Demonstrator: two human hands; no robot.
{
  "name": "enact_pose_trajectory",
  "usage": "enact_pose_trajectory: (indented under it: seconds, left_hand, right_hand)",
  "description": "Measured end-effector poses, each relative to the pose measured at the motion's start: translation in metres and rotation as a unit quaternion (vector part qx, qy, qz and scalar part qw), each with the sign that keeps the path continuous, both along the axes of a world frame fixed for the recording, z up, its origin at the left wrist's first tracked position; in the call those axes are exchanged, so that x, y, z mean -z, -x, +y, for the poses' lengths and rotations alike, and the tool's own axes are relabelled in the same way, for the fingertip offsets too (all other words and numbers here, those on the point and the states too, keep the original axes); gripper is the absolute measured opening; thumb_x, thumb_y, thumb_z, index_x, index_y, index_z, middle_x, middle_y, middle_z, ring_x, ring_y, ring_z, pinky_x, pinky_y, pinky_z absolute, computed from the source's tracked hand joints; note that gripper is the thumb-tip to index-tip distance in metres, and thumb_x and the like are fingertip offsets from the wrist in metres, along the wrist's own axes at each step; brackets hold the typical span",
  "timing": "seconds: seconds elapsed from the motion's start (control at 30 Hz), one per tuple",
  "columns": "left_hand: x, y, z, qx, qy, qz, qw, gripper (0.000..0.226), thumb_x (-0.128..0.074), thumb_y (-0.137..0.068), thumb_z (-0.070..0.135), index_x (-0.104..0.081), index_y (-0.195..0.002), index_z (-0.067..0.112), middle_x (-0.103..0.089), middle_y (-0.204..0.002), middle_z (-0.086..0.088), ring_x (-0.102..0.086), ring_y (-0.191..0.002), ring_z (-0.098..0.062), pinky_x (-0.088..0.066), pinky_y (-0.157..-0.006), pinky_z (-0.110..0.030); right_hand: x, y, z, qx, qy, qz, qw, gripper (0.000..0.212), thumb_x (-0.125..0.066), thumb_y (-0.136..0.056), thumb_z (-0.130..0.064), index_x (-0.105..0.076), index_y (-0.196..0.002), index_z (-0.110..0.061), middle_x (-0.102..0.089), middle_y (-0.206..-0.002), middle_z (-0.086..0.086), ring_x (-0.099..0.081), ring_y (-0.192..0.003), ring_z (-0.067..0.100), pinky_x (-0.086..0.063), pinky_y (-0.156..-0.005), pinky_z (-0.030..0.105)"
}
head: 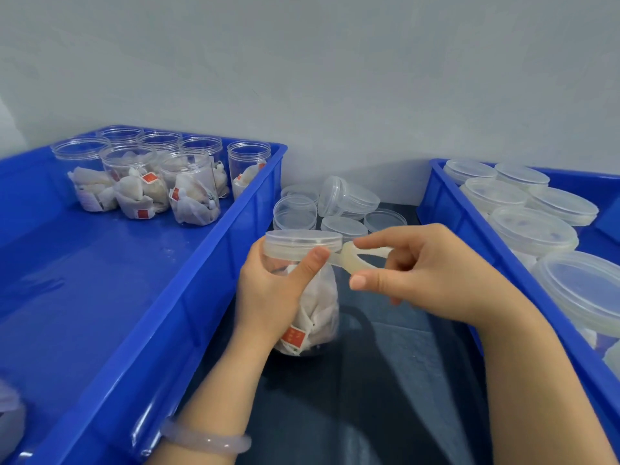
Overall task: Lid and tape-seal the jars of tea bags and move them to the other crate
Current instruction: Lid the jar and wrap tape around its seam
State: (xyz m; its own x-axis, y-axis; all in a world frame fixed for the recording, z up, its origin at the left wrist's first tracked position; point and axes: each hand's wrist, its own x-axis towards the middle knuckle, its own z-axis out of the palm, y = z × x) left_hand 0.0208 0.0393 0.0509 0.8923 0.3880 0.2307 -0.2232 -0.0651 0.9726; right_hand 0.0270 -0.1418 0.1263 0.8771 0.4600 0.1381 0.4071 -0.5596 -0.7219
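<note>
The jar (313,310) in hand stood upright on the dark table (385,391), in the gap between the two blue crates, packed with tea bags and already wearing its lid (303,241). The left hand (268,290) was wrapped around the jar's body, with its thumb pressing the free end of the tape against the lid's rim. The right hand (432,276) pinched the roll of tape (350,261) between fingertips and thumb, just beside the lid, with a short strip running from the roll to the rim.

Judging by that, the lidding of this jar was done and its sealing had only begun: the tape had yet to go around the lid seam.

Behind the jar lay a cluster of loose lids (335,209) on the table. The left crate (214,283) held several unlidded jars (188,193) of tea bags at its far end, all waiting for lids and tape. The right crate (469,223) held a group of lidded jars (533,229), which looked finished, though no tape could be made out on them.
</note>
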Motion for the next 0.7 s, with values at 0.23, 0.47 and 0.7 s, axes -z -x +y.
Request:
enact_pose_trajectory:
  seconds: [0.23, 0.47, 0.7]
  left_hand:
    - [0.004, -0.001, 0.005, 0.027, 0.072, -0.008, 0.997, 0.06, -0.08, -0.042, 0.064, -0.069, -0.087, 0.025, -0.073, -0.079, 0.019, -0.067, -0.076, 0.006, -0.048, -0.061, -0.008]
    - [0.007, -0.001, 0.006, 0.094, 0.077, -0.015, 0.992, 0.059, -0.073, -0.05, 0.06, -0.069, -0.094, 0.021, -0.074, -0.089, 0.007, -0.069, -0.089, -0.008, -0.054, -0.076, -0.024]
    - [0.003, 0.003, 0.007, 0.126, 0.064, -0.007, 0.99, 0.085, -0.074, -0.037, 0.081, -0.07, -0.097, 0.021, -0.074, -0.098, -0.002, -0.068, -0.099, -0.021, -0.052, -0.088, -0.041]
  right_hand:
    - [0.003, -0.002, -0.004, 0.052, -0.098, -0.106, 0.988, 0.052, -0.071, -0.048, -0.065, -0.069, -0.06, -0.014, -0.046, -0.045, -0.004, -0.035, -0.045, 0.004, -0.027, -0.045, 0.012]
    - [0.014, -0.012, -0.006, 0.119, -0.077, -0.081, 0.987, 0.05, -0.07, -0.049, -0.062, -0.063, -0.055, -0.013, -0.04, -0.04, -0.012, -0.035, -0.042, 0.003, -0.029, -0.041, 0.01]
    - [0.014, -0.012, -0.002, 0.122, -0.077, -0.094, 0.985, 0.052, -0.066, -0.047, -0.066, -0.063, -0.056, -0.015, -0.044, -0.041, -0.012, -0.037, -0.042, 0.002, -0.03, -0.042, 0.01]
